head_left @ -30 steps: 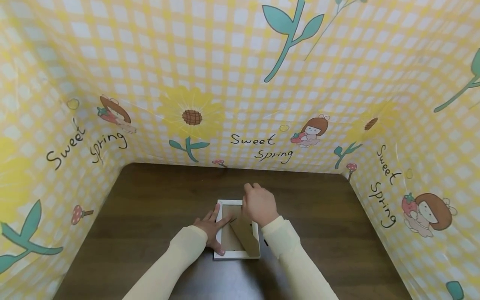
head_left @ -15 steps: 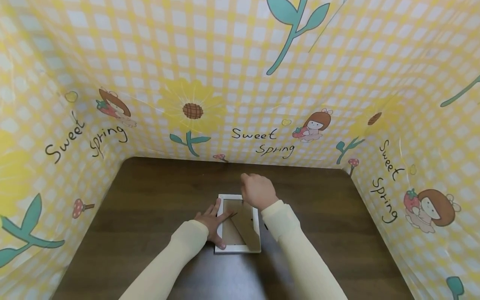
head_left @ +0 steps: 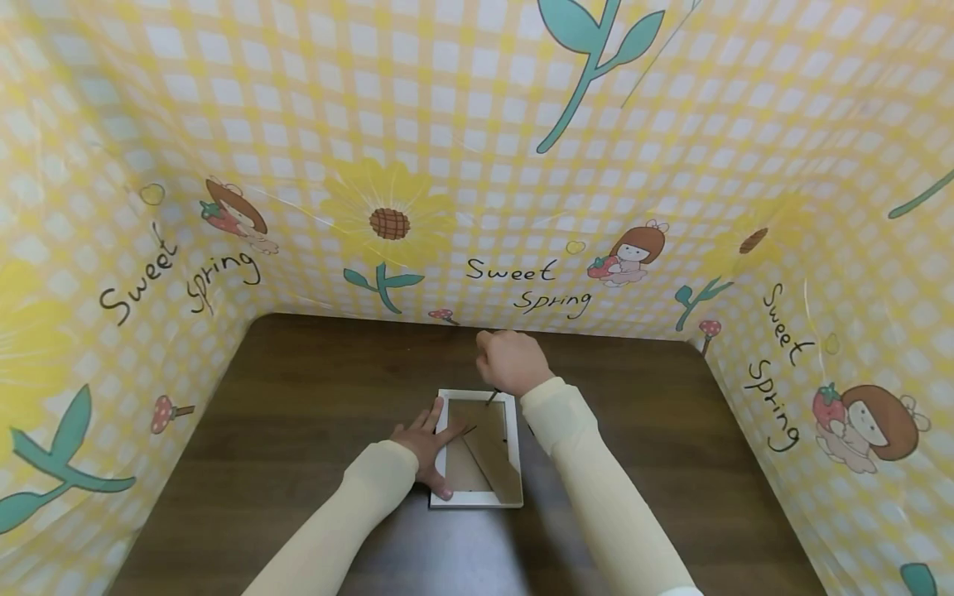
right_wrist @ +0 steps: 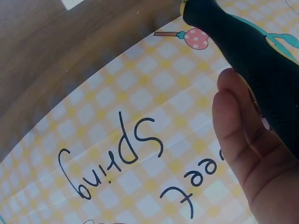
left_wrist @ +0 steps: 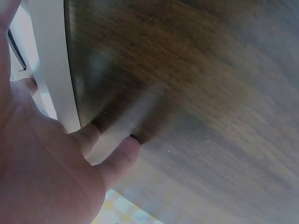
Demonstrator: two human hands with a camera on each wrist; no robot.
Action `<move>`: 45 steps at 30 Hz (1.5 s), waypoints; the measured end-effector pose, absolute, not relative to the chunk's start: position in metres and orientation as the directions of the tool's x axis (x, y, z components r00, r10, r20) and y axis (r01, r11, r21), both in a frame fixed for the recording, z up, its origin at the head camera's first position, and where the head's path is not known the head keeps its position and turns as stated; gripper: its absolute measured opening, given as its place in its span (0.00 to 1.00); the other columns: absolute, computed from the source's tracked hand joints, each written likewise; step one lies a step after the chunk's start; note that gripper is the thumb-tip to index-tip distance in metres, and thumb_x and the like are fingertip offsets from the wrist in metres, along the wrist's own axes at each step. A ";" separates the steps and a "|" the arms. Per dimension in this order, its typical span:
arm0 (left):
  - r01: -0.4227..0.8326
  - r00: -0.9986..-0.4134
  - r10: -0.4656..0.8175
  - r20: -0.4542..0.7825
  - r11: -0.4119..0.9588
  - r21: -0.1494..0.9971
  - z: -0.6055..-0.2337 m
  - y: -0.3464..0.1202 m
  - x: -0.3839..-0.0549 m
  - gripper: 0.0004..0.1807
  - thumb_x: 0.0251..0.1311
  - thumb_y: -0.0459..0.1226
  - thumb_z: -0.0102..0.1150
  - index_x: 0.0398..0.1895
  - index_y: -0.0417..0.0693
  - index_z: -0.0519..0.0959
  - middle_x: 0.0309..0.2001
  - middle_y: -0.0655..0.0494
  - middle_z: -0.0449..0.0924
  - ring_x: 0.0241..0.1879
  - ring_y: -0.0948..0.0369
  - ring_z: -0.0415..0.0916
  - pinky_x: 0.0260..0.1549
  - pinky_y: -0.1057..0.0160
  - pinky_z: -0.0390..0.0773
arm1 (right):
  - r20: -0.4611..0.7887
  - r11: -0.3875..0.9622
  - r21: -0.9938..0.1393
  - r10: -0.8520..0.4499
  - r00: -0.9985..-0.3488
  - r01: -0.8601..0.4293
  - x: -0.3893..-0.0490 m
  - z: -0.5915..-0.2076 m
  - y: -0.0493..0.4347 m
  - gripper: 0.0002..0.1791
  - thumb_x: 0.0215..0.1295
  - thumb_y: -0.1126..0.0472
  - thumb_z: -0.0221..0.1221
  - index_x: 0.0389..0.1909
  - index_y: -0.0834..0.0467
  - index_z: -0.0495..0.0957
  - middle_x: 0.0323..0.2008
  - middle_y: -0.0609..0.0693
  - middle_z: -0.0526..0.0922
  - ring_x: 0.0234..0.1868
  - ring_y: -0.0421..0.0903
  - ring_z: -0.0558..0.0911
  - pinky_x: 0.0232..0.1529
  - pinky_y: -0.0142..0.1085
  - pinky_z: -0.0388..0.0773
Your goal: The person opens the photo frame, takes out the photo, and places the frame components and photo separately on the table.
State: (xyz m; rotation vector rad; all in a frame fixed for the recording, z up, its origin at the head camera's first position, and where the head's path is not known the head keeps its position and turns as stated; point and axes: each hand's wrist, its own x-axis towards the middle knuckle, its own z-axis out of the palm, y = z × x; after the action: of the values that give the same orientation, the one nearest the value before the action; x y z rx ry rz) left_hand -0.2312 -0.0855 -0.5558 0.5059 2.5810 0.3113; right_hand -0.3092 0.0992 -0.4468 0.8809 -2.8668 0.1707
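My right hand [head_left: 514, 362] grasps the dark-handled tool [right_wrist: 261, 65]. My left hand [head_left: 421, 451], fingers spread, braces the white frame [head_left: 473, 499]. I'd work the tip [head_left: 489, 403] gently.

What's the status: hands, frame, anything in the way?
Left hand spread on white frame. Right hand grips dark-handled tool, tip near far rim. Frame flat on table; left finger overlaps inner panel.
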 end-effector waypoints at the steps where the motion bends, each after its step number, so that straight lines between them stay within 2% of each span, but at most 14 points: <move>1: 0.295 -0.813 0.406 -0.418 0.905 0.306 -0.558 -0.086 -0.232 0.64 0.39 0.60 0.80 0.81 0.66 0.54 0.81 0.42 0.31 0.77 0.44 0.44 0.65 0.34 0.56 | 0.159 0.825 -0.076 -0.544 -0.824 -0.560 -0.309 -0.447 0.100 0.09 0.66 0.63 0.56 0.25 0.52 0.72 0.16 0.43 0.71 0.17 0.42 0.70 0.21 0.39 0.72; 6: 0.297 -0.818 0.406 -0.408 0.905 0.306 -0.576 -0.088 -0.236 0.65 0.36 0.62 0.81 0.80 0.68 0.55 0.81 0.43 0.30 0.78 0.45 0.43 0.65 0.33 0.56 | 0.144 0.847 -0.080 -0.512 -0.847 -0.526 -0.295 -0.451 0.103 0.06 0.66 0.62 0.56 0.28 0.54 0.74 0.18 0.46 0.72 0.18 0.43 0.71 0.22 0.39 0.73; 9: 0.296 -0.819 0.409 -0.403 0.902 0.314 -0.582 -0.087 -0.237 0.65 0.36 0.62 0.81 0.80 0.68 0.56 0.81 0.42 0.30 0.77 0.44 0.43 0.65 0.33 0.56 | 0.211 0.862 -0.043 -0.486 -0.848 -0.504 -0.272 -0.461 0.110 0.02 0.63 0.63 0.60 0.34 0.58 0.78 0.23 0.50 0.76 0.18 0.44 0.73 0.20 0.40 0.75; 13: 0.292 -0.822 0.405 -0.401 0.903 0.315 -0.582 -0.088 -0.239 0.65 0.36 0.62 0.81 0.80 0.68 0.55 0.81 0.42 0.29 0.78 0.44 0.43 0.65 0.33 0.55 | 0.375 0.890 0.003 -0.423 -0.825 -0.455 -0.234 -0.485 0.122 0.08 0.56 0.64 0.65 0.35 0.62 0.79 0.26 0.55 0.76 0.13 0.44 0.70 0.13 0.40 0.72; 17: 0.288 -0.825 0.400 -0.398 0.905 0.313 -0.578 -0.087 -0.238 0.65 0.36 0.62 0.81 0.80 0.67 0.55 0.81 0.42 0.29 0.77 0.44 0.43 0.65 0.33 0.55 | 0.480 0.907 0.015 -0.375 -0.793 -0.420 -0.201 -0.522 0.130 0.13 0.51 0.62 0.69 0.29 0.60 0.73 0.25 0.54 0.71 0.09 0.42 0.65 0.08 0.38 0.67; 23: 0.274 -0.820 0.395 -0.414 0.906 0.322 -0.563 -0.087 -0.235 0.64 0.37 0.60 0.81 0.80 0.65 0.56 0.81 0.41 0.31 0.77 0.44 0.43 0.65 0.33 0.55 | 0.501 0.932 0.027 -0.327 -0.801 -0.363 -0.171 -0.568 0.122 0.17 0.49 0.63 0.70 0.33 0.60 0.72 0.27 0.54 0.67 0.10 0.43 0.66 0.07 0.37 0.67; 29: 0.276 -0.820 0.398 -0.411 0.905 0.325 -0.557 -0.085 -0.232 0.63 0.37 0.59 0.81 0.80 0.64 0.57 0.81 0.40 0.32 0.77 0.43 0.44 0.65 0.32 0.55 | 0.497 0.961 0.067 -0.266 -0.826 -0.269 -0.160 -0.589 0.101 0.21 0.42 0.66 0.72 0.36 0.61 0.71 0.31 0.57 0.69 0.13 0.46 0.70 0.07 0.37 0.68; 37: 0.298 -0.816 0.413 -0.404 0.900 0.318 -0.559 -0.082 -0.228 0.62 0.37 0.60 0.81 0.79 0.63 0.59 0.80 0.39 0.35 0.76 0.41 0.46 0.63 0.32 0.57 | 0.450 0.968 0.145 -0.247 -0.858 -0.203 -0.154 -0.584 0.080 0.22 0.43 0.61 0.74 0.34 0.61 0.72 0.30 0.56 0.69 0.14 0.44 0.72 0.09 0.34 0.69; 45: 0.309 -0.811 0.434 -0.393 0.887 0.343 -0.558 -0.086 -0.232 0.61 0.38 0.57 0.82 0.79 0.66 0.59 0.80 0.39 0.32 0.76 0.40 0.44 0.63 0.29 0.55 | 0.363 0.946 0.103 -0.324 -0.874 -0.308 -0.185 -0.533 0.088 0.15 0.43 0.63 0.72 0.34 0.61 0.82 0.27 0.55 0.75 0.12 0.44 0.72 0.10 0.37 0.71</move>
State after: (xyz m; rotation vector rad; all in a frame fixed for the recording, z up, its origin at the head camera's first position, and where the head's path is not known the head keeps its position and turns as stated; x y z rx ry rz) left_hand -0.2321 -0.0864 -0.5583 0.5408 2.5840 0.3629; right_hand -0.1853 0.0882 -0.5326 0.4591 -2.7180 -0.0588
